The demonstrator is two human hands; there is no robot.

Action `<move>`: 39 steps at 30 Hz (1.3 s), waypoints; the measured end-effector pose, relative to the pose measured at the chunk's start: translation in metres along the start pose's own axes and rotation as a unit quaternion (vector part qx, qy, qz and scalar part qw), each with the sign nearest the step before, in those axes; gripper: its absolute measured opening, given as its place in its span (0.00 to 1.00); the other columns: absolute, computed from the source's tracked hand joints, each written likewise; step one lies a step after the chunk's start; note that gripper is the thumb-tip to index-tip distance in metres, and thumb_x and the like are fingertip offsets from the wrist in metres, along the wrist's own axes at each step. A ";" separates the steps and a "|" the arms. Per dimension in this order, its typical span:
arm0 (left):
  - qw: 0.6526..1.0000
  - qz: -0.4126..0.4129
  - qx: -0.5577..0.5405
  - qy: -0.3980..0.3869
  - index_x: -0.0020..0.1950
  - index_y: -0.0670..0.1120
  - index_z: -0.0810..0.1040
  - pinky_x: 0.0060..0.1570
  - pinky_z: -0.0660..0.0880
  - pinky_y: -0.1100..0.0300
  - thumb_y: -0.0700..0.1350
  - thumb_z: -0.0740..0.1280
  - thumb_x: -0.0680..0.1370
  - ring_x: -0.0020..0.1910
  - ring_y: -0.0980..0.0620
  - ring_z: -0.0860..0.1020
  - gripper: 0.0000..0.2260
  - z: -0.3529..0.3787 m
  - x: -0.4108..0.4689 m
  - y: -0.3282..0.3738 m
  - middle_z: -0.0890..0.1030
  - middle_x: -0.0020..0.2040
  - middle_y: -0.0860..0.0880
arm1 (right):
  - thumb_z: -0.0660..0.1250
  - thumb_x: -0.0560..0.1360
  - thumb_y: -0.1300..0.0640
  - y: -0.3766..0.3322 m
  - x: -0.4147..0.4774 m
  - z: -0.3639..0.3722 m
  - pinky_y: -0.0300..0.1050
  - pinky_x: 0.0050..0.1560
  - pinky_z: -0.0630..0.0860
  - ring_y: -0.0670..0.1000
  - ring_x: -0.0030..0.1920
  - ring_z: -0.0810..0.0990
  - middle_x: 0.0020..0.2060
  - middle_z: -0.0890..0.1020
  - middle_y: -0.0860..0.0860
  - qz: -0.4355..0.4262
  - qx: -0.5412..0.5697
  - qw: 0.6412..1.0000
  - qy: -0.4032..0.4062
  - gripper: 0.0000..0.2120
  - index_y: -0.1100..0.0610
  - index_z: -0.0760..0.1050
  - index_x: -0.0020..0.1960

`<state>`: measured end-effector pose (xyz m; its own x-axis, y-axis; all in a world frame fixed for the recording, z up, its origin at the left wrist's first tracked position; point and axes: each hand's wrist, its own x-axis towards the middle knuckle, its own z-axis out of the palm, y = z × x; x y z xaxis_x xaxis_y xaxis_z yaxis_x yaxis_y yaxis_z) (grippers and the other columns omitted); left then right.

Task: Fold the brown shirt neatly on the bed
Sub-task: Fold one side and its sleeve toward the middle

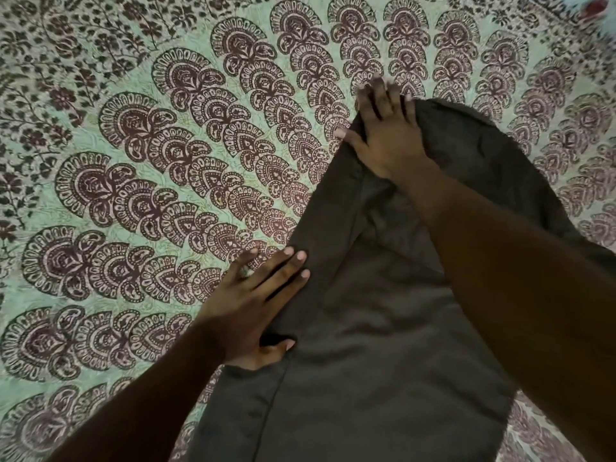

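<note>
Both arms reached in from the bottom. At 7 o'clock the left hand (256, 301) lay flat, fingers spread, on the brown shirt (383, 328) edge. At 12 o'clock the right hand (383, 128) pressed flat, fingers open, on its far corner. It lay on the patterned bedsheet (133, 161), looking soft, light and floppy; hold edges or corners. Sleeves and collar were hidden, and its near end was cut off.

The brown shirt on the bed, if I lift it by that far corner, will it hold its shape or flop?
The brown shirt will probably flop: it already creases and bunches under the right hand. It looks thin, so likely light. Pushed by the left hand, it may wrinkle rather than slide on the bedspread.
</note>
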<state>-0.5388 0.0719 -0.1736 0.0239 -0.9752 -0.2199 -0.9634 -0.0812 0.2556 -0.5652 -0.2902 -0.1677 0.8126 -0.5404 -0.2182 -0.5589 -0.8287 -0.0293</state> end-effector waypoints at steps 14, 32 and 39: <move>0.999 0.003 0.027 0.018 0.84 0.47 0.51 0.79 0.50 0.39 0.71 0.57 0.74 0.84 0.48 0.48 0.46 0.006 -0.012 0.003 0.49 0.85 0.47 | 0.43 0.79 0.28 -0.068 -0.151 0.046 0.65 0.81 0.46 0.57 0.84 0.45 0.85 0.46 0.53 -0.031 0.018 0.999 -0.026 0.41 0.48 0.45 0.85; 0.997 0.059 -0.034 -0.021 0.79 0.47 0.67 0.77 0.61 0.42 0.59 0.59 0.81 0.82 0.45 0.59 0.29 0.086 -0.309 0.092 0.60 0.83 0.48 | 0.52 0.83 0.32 -0.220 -0.431 0.102 0.74 0.75 0.52 0.61 0.84 0.48 0.84 0.51 0.49 -0.185 -0.008 0.982 -0.038 0.27 0.32 0.54 0.81; 0.991 -0.097 -0.066 0.071 0.80 0.47 0.64 0.77 0.58 0.43 0.55 0.58 0.83 0.82 0.44 0.58 0.26 0.048 -0.233 0.076 0.59 0.83 0.49 | 0.55 0.86 0.42 -0.226 -0.490 0.104 0.69 0.78 0.58 0.58 0.83 0.55 0.84 0.55 0.53 -0.206 0.041 0.978 -0.006 0.25 0.41 0.58 0.82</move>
<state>-0.6302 0.3029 -0.1482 0.2509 -0.9571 -0.1448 -0.8942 -0.2865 0.3441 -0.8540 0.1772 -0.1559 0.9697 -0.1613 -0.1837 -0.1969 -0.9608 -0.1954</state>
